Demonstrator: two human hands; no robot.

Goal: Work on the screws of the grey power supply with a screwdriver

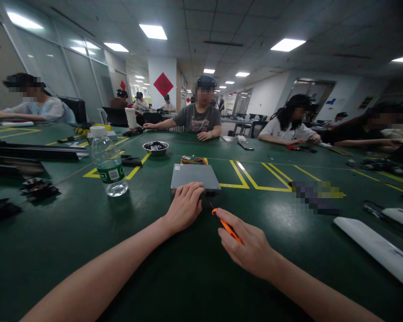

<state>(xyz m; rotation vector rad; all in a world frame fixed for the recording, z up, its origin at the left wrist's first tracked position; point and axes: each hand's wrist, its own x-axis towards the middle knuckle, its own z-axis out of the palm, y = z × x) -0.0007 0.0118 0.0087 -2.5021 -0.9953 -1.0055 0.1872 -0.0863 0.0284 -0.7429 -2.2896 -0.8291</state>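
Observation:
A flat grey metal box (194,176) lies on the green table (147,268) in front of me, with coloured wires (192,160) at its far end. My left hand (185,206) grips the box's near left corner, fingers curled over its edge. My right hand (248,243) is closed round an orange-handled screwdriver (225,226). Its thin tip points at the box's near face, close to or touching it.
A clear water bottle (109,162) stands left of the box. A metal bowl (155,147) of dark small parts sits behind. Yellow tape lines (255,181) mark the table. White long parts (376,248) lie at the right, black parts (36,188) at the left. Several people sit around the table.

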